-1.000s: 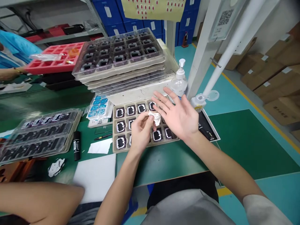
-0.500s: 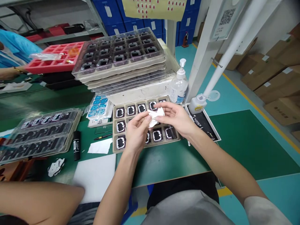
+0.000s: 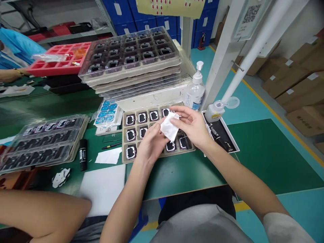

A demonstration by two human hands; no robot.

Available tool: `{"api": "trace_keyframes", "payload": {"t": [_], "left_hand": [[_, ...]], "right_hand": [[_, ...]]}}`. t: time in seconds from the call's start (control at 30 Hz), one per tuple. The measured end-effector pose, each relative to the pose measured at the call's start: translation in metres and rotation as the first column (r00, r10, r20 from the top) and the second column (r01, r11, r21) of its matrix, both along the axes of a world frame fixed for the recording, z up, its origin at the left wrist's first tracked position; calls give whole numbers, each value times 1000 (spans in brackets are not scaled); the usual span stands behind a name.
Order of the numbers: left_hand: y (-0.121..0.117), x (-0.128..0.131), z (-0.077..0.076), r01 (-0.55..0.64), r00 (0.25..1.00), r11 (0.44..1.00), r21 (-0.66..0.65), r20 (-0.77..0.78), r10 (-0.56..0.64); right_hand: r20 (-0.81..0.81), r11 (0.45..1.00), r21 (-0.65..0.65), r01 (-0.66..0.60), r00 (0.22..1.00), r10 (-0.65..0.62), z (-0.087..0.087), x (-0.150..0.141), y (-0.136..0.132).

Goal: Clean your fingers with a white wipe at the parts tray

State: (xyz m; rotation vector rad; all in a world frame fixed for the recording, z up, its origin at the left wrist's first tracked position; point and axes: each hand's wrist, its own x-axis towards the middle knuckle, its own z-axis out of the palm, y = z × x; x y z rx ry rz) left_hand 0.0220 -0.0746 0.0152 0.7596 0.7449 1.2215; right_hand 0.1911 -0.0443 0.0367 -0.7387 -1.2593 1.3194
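Far left, clear trays (image 3: pixel 43 143) of dark parts sit stacked on the green tabletop (image 3: pixel 182 172), a black marker (image 3: pixel 83 154) just beside them. Moving in: the left hand (image 3: pixel 152 143) pinches the lower edge of a white wipe (image 3: pixel 170 127), and the right hand (image 3: pixel 193 126) grips its upper edge, the cloth spread between them right above the tan tray (image 3: pixel 131 135) of framed black parts. Risk here: a loose grip could drop the wipe onto those parts, or a dipping wrist could nudge one out of its pocket. Further right, the pump bottle (image 3: pixel 195 88) and a small capped bottle (image 3: pixel 215 112) stand near the right elbow's path; a wide swing could tip them.
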Motion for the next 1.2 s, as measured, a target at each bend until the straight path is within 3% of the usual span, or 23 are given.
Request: {"api": "trace_keyframes", "payload": {"t": [0.1,0.27,0.33,0.4,0.5,0.6,0.67,0.7,0.73,0.77,0.8,0.83,0.87,0.9,0.93,1.0,1.07,1.13,1.2], "left_hand": [[1,3,-2,52,999,998,-43,-14,-53],[2,3,5,-49,999,998,-32,-5,49],[2,2,6,-110,994,994,3,-8,111],[3,1,5,-171,985,985,19,-23,171],[1,3,4,-241,965,970,37,-94,244],[-2,5,6,-289,931,951,109,-200,306],[-5,5,9,-302,913,942,144,-240,329],[-6,5,11,-303,911,941,150,-245,333],[-7,5,12,-302,912,941,149,-242,331],[-7,5,14,-300,915,943,146,-237,328],[-8,6,16,-294,917,945,143,-236,321],[-9,6,17,-287,919,947,142,-240,314],[-10,7,18,-277,920,950,142,-247,305],[-11,7,19,-266,920,953,144,-256,296],[-11,8,19,-253,921,956,148,-267,285],[-12,8,19,-230,921,960,160,-283,268],[-12,8,17,-214,921,962,167,-293,256],[-13,7,15,-208,921,964,167,-299,251],[-13,5,13,-205,921,964,167,-301,248]], "right_hand": [[24,999,-5,-38,999,38,2,3,0],[-109,991,-110,-83,992,71,5,9,4],[-206,957,-235,-171,971,123,3,7,5],[-267,890,-355,-288,943,199,-1,4,4],[-271,837,-428,-341,932,241,-9,2,0],[-256,886,-407,-221,959,121,-10,18,-8],[-185,952,-305,8,980,-68,-4,42,-13],[-105,962,-189,197,970,-219,1,56,-14],[-18,909,-8,416,909,-417,5,72,-15],[51,763,215,610,773,-633,10,88,-14],[58,549,429,717,585,-809,13,103,-12],[24,408,535,740,469,-883,15,117,-8],[14,308,630,713,386,-922,16,129,-4],[50,236,757,609,306,-951,15,138,1],[98,218,860,460,271,-958,13,145,7],[243,276,953,129,222,-944,7,153,16],[427,411,904,-120,193,-883,0,155,20],[559,521,819,-241,129,-819,-8,155,20],[600,563,783,-266,83,-796,-14,156,17]]}}
